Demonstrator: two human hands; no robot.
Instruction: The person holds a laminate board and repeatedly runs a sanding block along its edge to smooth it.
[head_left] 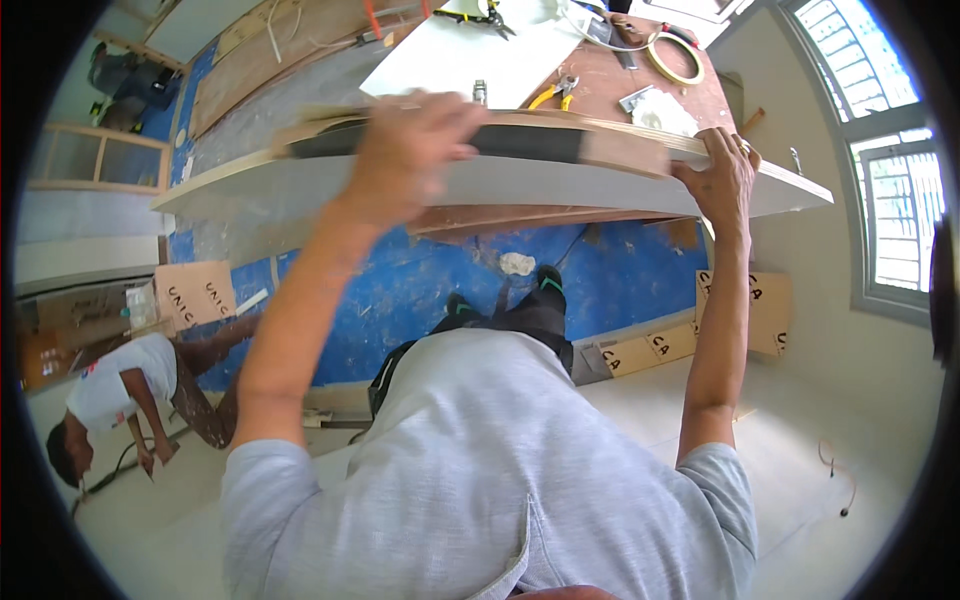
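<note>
A long white panel (560, 187) with a pale wooden edge stands on its side across the front of me, bowed by the lens. Along its upper edge lies a flat wooden strip (625, 152) with a black band (530, 143) around its middle. My left hand (410, 155), smeared by motion, is closed over the strip, fingers on its far side. With fingers over the panel's upper edge, my right hand (722, 180) grips the panel, thumb beside the strip's right end. A metal hinge (480, 92) stands up behind the strip, and another (796, 160) sits near the panel's right end.
Beyond lie a white board (480, 60), yellow-handled pliers (556, 93), snips (488, 17) and a tape roll (675, 58) on a brown worktop (705, 100). Blue sheeting (380, 290) covers the floor by my feet. A person (140, 390) crouches at left. Cardboard (650, 350) lies at right.
</note>
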